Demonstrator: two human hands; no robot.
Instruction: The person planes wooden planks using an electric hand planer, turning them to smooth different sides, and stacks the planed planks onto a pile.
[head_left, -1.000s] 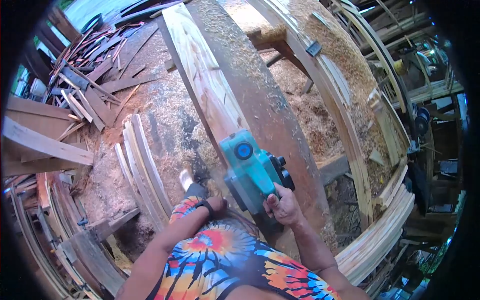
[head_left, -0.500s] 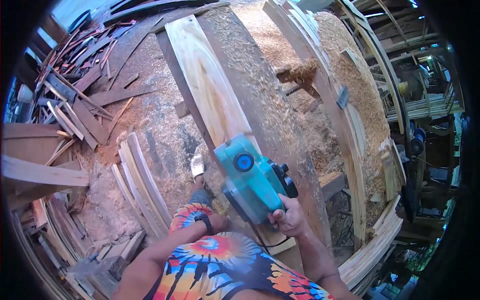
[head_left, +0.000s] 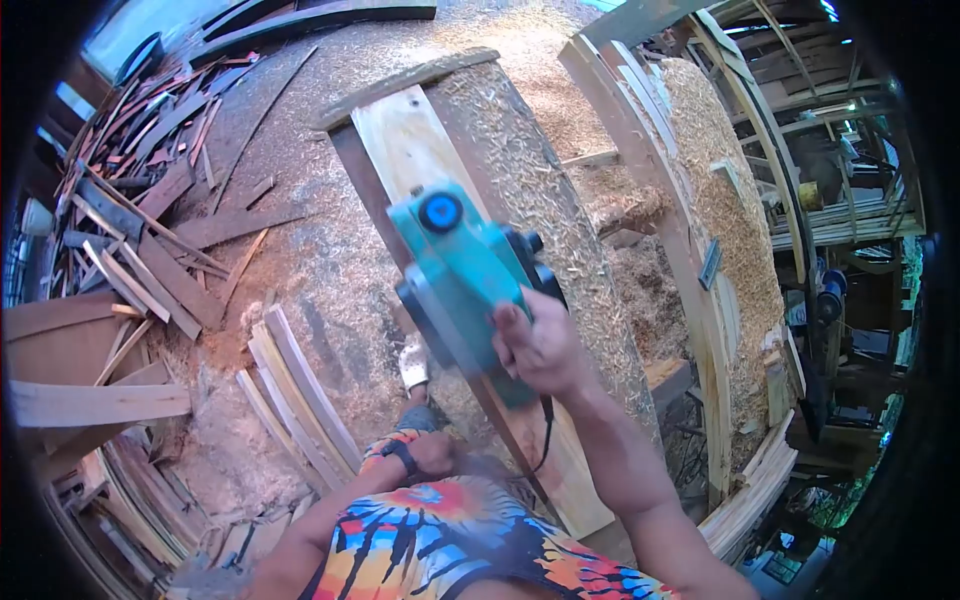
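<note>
My right hand (head_left: 540, 345) is wrapped round the rear handle of a teal electric planer (head_left: 455, 265) with a blue round knob at its front. The planer sits on a long pale wooden board (head_left: 410, 140), whose near end (head_left: 570, 480) shows below the tool. A black cord (head_left: 547, 435) hangs from the planer's back, beside my wrist. My left hand (head_left: 434, 454), with a dark band on the wrist, rests low by my thigh, away from the board. It looks loosely closed, holding nothing I can see.
The board lies on a wide plank bench (head_left: 540, 200) strewn with shavings, with a crosspiece (head_left: 410, 88) at its far end. Curved timbers (head_left: 300, 390) lean at the left, near a scrap wood pile (head_left: 150, 190). Another long timber (head_left: 690, 270) runs along the right. My foot (head_left: 413, 365) is beside the bench.
The planer and my right hand have moved forward along the board, uncovering more of its near end. My left hand stays by my thigh. The view has shifted slightly.
</note>
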